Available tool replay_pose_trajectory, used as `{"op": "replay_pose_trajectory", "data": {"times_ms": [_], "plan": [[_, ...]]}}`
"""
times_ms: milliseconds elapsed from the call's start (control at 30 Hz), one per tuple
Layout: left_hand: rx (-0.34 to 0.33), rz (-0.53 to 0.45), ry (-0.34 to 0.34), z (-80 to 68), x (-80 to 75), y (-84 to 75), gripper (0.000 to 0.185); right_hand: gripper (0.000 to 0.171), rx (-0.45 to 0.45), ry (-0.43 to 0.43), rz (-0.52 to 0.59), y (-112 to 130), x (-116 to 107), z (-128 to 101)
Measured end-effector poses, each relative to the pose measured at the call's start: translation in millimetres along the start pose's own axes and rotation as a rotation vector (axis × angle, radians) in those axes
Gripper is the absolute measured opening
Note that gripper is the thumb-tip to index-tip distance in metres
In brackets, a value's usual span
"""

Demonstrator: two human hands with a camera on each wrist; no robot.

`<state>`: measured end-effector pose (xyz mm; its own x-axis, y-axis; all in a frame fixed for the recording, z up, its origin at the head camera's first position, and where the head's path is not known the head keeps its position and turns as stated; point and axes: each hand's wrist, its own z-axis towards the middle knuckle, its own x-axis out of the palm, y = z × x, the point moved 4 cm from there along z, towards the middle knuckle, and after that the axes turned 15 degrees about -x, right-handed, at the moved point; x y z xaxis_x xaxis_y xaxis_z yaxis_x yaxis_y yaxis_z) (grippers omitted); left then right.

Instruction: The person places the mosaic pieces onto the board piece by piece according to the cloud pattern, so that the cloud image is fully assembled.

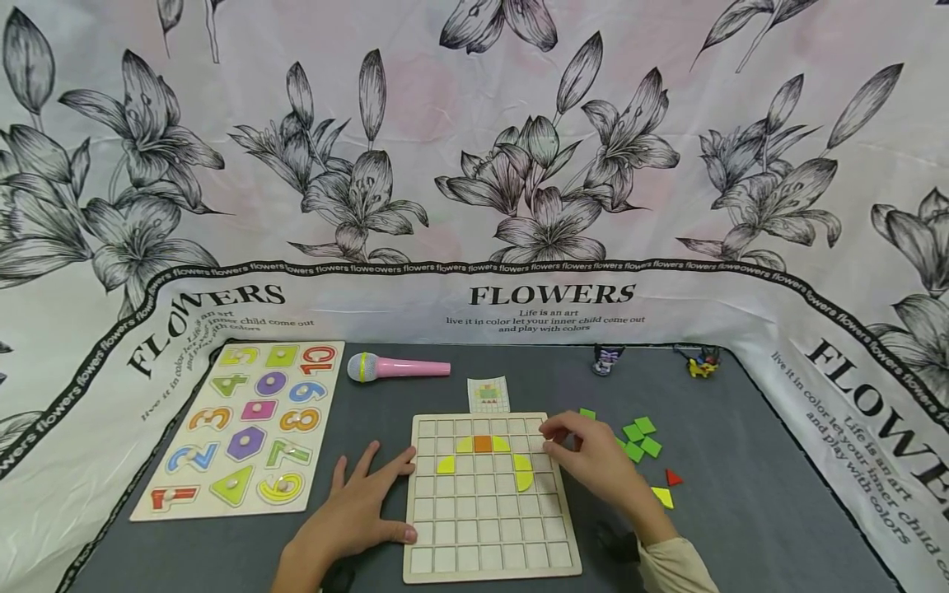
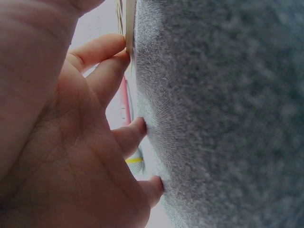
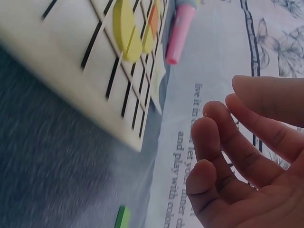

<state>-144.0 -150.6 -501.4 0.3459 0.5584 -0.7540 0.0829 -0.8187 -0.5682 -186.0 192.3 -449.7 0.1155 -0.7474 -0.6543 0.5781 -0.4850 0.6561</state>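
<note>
A wooden grid board [image 1: 489,531] lies in front of me. Near its top sit an orange square [image 1: 483,444] and several yellow curved pieces [image 1: 523,471]. My left hand [image 1: 356,506] is spread along the board's left side, thumb and index fingertips at its edge; in the left wrist view two fingertips [image 2: 137,124] rest on the grey cloth. By the upper right corner hovers my right hand [image 1: 596,461], its fingers bent loosely. The right wrist view shows a gap between thumb and fingers [image 3: 206,137], with nothing in it.
Several green squares [image 1: 645,426], a red triangle [image 1: 673,477] and a yellow piece [image 1: 663,497] lie right of the board. Behind it is a small pattern card [image 1: 488,395]. A pink microphone [image 1: 411,367], a number puzzle [image 1: 222,512] and two figurines [image 1: 606,360] stand farther out.
</note>
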Motion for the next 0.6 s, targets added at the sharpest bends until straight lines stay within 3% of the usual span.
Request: {"op": "replay_pose_trajectory", "data": {"times_ms": [600], "plan": [[0.018,-0.003,-0.009,-1.5,-0.5,0.0,0.115,0.026,0.112,-0.028,-0.083,-25,-44,-45]]}}
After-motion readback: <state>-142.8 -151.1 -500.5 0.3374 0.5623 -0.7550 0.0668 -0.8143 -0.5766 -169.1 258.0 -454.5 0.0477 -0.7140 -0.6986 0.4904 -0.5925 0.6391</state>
